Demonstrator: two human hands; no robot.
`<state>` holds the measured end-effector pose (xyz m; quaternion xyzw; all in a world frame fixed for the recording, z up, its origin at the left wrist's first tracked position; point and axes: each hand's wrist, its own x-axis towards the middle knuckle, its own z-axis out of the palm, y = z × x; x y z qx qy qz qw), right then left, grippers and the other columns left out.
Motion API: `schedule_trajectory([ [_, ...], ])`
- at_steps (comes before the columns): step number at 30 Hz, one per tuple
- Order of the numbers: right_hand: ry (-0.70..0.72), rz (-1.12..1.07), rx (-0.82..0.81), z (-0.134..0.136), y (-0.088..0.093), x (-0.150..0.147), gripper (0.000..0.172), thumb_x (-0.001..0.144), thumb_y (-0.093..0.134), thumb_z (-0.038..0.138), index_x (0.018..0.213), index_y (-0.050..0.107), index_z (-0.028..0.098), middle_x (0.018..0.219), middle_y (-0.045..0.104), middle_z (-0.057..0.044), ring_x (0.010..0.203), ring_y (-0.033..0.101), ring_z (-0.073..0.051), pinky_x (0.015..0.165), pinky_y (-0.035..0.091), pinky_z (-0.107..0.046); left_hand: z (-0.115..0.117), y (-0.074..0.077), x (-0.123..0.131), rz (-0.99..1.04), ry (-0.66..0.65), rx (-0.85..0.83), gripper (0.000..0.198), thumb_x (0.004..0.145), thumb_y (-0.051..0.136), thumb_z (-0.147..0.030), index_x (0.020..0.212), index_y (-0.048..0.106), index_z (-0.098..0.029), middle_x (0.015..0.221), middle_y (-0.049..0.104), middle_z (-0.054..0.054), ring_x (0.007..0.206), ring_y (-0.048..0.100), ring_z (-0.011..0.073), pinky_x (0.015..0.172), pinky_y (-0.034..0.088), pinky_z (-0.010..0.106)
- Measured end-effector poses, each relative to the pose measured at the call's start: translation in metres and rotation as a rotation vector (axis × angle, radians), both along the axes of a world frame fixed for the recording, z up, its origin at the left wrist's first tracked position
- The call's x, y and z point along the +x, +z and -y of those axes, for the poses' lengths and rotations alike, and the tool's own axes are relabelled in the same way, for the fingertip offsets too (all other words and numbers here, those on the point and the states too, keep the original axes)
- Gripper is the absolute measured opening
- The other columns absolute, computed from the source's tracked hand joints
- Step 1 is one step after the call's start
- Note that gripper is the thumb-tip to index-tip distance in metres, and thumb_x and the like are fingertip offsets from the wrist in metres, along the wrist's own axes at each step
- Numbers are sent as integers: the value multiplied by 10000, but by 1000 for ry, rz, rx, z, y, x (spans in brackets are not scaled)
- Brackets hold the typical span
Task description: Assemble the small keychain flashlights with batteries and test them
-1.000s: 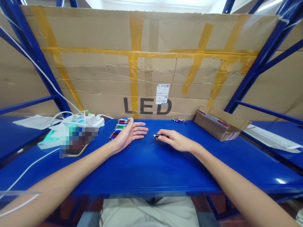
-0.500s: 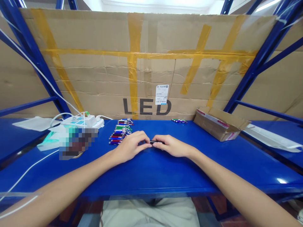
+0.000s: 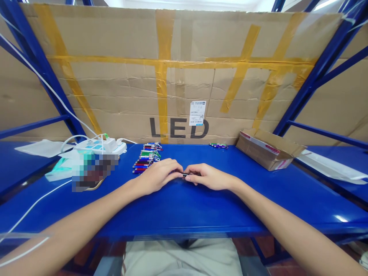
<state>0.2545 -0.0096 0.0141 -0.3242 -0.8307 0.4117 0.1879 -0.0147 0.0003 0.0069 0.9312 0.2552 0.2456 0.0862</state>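
Over the middle of the blue table, my left hand and my right hand meet with fingertips almost touching. Between them they pinch a slim black keychain flashlight; only a short dark stretch with a pale end shows, and the fingers hide the rest. Just beyond my left hand lies a column of keychain flashlights in blue, red, green and dark colours, several with carabiner clips. A smaller group of similar flashlights sits at the table's back edge.
An open cardboard box stands at the back right beside white sheets. On the left are a power strip with white cables, a teal-and-white packet and a blurred-out item. A large cardboard panel walls the back.
The black flashlight has shifted slightly between my fingertips, and less of it shows at my right hand. Both hands stay almost in place; the view tilts a little.
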Motion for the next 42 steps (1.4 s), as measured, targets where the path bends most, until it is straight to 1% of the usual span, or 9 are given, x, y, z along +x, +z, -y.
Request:
schedule_trajectory([
  [6,-85,123,159,-6,-1,10,329,1091,567,461,1046,722,174,826,703,-15,754,620,-169,706,452,-271,-5,4,-10,-162,-32,138,405,1179,403,-393,1360,702,-189,1109,713,95,1041,652,237,925,496,342],
  [10,-83,140,284,-2,0,7,322,1108,542,417,1089,759,179,883,741,-38,787,647,-182,742,467,-282,-2,4,-8,-224,-10,156,398,1171,428,-389,1355,719,-189,1077,718,94,1012,651,247,915,489,360],
  [20,-7,-3,329,10,3,-5,288,1102,582,370,1076,782,165,887,771,-37,793,685,-174,785,502,-272,12,10,2,-141,9,-84,300,1125,565,-445,1138,731,-196,1039,741,59,975,681,225,896,488,334],
  [26,19,34,341,7,3,-2,333,1126,550,388,1119,795,162,888,765,-41,811,691,-180,807,502,-276,8,26,-11,-215,1,-123,331,1123,544,-454,1205,749,-206,1128,773,87,1032,713,244,917,499,330],
  [29,51,65,369,5,2,-2,371,1137,520,412,1120,800,170,900,763,-55,823,693,-190,818,502,-286,7,43,-23,-267,50,-174,307,1090,591,-465,1158,782,-236,1104,795,77,1011,725,247,900,493,321],
  [34,29,119,389,2,0,-3,365,1132,512,409,1066,797,191,906,774,-57,809,693,-193,809,497,-289,8,70,-48,-421,163,-447,245,973,691,-472,965,813,-260,832,766,16,729,682,199,668,441,278],
  [37,3,141,379,1,-1,-2,335,1126,516,378,1053,786,192,887,771,-44,789,689,-185,783,483,-281,5,73,-64,-498,295,-523,152,859,769,-409,839,794,-260,752,742,0,650,645,190,616,402,274],
  [40,-21,149,355,0,-1,-1,310,1118,526,365,1083,777,187,886,772,-39,786,692,-180,774,478,-275,1,68,-73,-559,398,-469,43,770,804,-311,790,800,-273,704,723,-10,611,616,188,599,374,280],
  [42,-39,154,345,-1,0,0,309,1112,531,372,1090,775,184,884,773,-41,786,693,-181,767,478,-274,0,66,-73,-578,449,-404,53,724,815,-241,763,793,-269,699,715,-14,601,606,184,597,363,284],
])
